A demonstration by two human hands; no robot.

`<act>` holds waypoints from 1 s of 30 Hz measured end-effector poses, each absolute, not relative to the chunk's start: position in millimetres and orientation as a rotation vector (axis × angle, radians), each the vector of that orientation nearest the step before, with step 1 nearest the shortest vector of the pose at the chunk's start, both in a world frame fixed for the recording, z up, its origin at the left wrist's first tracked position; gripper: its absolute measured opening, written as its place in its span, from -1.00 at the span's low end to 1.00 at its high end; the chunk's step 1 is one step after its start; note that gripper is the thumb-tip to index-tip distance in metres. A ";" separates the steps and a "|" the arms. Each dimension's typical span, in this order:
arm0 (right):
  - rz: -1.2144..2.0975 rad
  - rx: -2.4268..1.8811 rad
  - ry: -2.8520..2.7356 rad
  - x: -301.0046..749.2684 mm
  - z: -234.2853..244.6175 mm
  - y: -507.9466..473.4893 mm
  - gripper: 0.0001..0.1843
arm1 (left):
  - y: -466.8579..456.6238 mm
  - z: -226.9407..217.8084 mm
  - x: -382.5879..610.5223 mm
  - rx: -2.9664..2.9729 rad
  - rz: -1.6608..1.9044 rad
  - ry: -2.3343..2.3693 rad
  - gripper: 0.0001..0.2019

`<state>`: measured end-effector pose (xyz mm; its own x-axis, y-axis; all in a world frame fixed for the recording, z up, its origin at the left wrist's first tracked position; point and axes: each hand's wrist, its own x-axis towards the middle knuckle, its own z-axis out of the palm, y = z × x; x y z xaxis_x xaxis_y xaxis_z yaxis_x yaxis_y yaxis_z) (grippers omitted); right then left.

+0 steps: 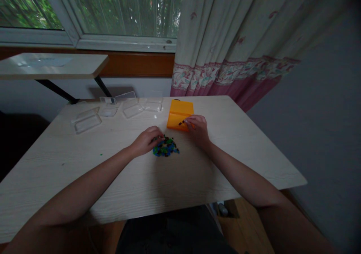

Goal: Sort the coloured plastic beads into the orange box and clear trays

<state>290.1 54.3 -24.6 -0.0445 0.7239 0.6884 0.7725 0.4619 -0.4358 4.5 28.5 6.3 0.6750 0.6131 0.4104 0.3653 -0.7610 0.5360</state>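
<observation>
A small heap of blue, green and dark brown pieces (166, 148), bead-sized, lies on the table. My left hand (147, 140) reaches in at its left edge, fingers bent and thumb close to the fingertips; whatever they hold is hidden. Behind the heap, to the right, is an orange tray-like holder (177, 107) with a crease across it. Over its right front part my right hand (197, 128) is pinched closed. Small dark pieces (181, 122) show in a line at its fingertips, at least one seemingly between them. Part of the holder is covered by this hand.
Several clear plastic boxes (88, 123) stand open at the back left of the pale wooden table (126, 186). A raised white shelf (84, 66) overhangs the left back. One green piece (101, 154) lies apart on the left. A curtain (203, 73) hangs behind the table.
</observation>
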 end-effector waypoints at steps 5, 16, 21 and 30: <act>-0.077 -1.283 -1.760 289.8 -25.9 56.3 -0.78 | 30.3 1.0 5.8 2.128 0.928 0.927 -0.72; -0.060 -1.280 -1.747 290.3 -29.8 57.8 -0.80 | 38.2 -3.4 7.9 1.461 0.878 0.906 -0.59; -0.032 -1.286 -1.748 291.1 -32.0 58.2 -0.78 | 38.3 -3.3 8.5 1.451 0.887 0.876 -0.60; 0.002 -1.301 -1.757 290.6 -32.6 59.3 -0.73 | 38.6 -4.1 7.1 1.537 0.849 0.866 -0.61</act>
